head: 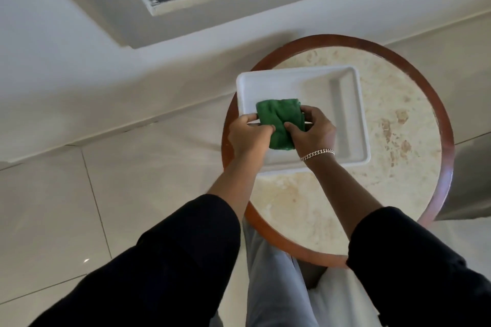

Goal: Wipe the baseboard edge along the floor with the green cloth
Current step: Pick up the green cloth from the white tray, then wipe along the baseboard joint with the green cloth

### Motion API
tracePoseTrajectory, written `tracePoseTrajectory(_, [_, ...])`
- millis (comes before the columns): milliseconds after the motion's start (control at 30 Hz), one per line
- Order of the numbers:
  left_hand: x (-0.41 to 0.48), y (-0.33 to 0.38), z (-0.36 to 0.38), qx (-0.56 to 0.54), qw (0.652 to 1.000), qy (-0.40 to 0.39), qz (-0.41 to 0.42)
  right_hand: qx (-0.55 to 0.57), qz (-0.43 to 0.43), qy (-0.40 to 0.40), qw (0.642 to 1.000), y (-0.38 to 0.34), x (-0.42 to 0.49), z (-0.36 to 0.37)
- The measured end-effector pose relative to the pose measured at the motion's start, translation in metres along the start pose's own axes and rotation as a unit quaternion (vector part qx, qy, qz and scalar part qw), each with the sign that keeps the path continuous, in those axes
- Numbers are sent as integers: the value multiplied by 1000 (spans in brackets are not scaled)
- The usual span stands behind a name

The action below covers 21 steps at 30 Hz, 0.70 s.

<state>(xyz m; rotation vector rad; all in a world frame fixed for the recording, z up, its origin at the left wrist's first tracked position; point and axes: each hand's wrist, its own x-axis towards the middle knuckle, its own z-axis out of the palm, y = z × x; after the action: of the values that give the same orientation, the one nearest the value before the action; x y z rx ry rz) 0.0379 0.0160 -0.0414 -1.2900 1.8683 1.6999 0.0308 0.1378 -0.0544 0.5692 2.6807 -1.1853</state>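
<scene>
black sleeves (186,247), silver chain bracelet (317,154), pale trousers (271,287)

At the centre of the frame, both hands grip a folded green cloth (279,122) over a white rectangular tray (345,119): the left hand (248,138) pinches its left edge, the right hand (313,133), with a chain bracelet (317,154) at the wrist, holds its right side. The tray sits on a round desk (398,119) with a marble top and wooden rim. The baseboard (106,117) runs across the left of the frame above the tiled floor (66,207).
</scene>
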Motion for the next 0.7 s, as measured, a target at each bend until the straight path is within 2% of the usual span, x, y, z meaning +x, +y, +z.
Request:
tracePoseTrajectory(133, [-1, 5, -81, -60, 998, 34, 11, 38, -39, 0, 998, -54, -47, 39])
tracePoseTrajectory(267, [15, -12, -195, -64, 997, 29, 25, 70, -59, -28, 995, -100, -109, 101])
tracePoseTrajectory(400, [49, -52, -319, -65, 997, 17, 40, 102, -58, -51, 992, -132, -177, 204])
tracePoseTrajectory(500, [85, -89, -394, -64, 996, 38, 47, 111, -49, -75, 990, -144, -214, 290])
tracePoseTrajectory(700, [201, -203, -480, -48, 997, 47, 37, 106, -41, -136, 984, -106, -237, 466])
